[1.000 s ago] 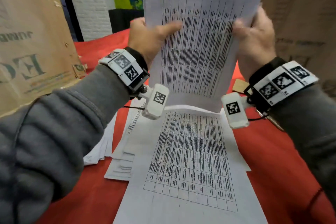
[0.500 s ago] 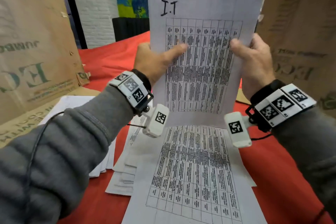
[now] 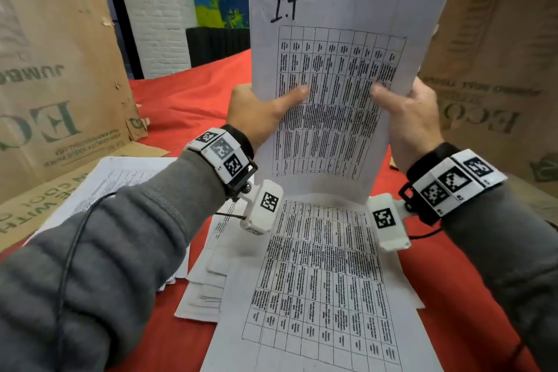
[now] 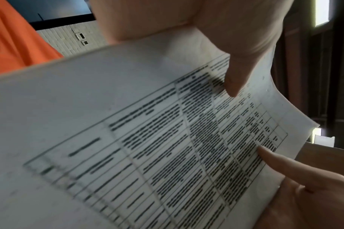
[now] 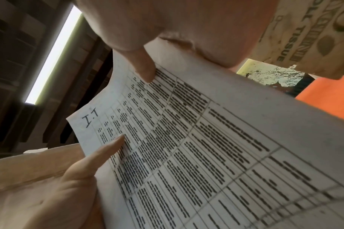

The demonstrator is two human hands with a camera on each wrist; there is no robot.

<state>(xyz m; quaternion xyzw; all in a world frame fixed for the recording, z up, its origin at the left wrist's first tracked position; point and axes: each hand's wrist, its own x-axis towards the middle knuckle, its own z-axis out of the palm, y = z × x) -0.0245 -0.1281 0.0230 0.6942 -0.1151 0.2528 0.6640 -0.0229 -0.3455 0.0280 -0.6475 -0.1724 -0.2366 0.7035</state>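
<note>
A white sheet [image 3: 332, 75] with a printed table and "I.T" handwritten at its top stands upright in front of me. My left hand [image 3: 259, 112] pinches its left edge, thumb on the front. My right hand [image 3: 407, 112] pinches its right edge the same way. The sheet [image 4: 128, 124] fills the left wrist view, with my left hand [image 4: 232, 65] at the top and my right hand [image 4: 284, 170] at the lower right. In the right wrist view the sheet [image 5: 216, 147] shows both thumbs on it, my right hand [image 5: 143, 66] above and my left hand [image 5: 96, 159] below.
Another table sheet [image 3: 320, 287] lies flat on the red tablecloth [image 3: 187, 100] on top of a loose pile of papers [image 3: 205, 293]. More papers [image 3: 99, 184] lie at the left. Tall cardboard boxes stand at the left [image 3: 54, 75] and right [image 3: 495, 75].
The held sheet and both hands have come lower in the view, so the sheet's whole top edge now shows. The grip has not changed.
</note>
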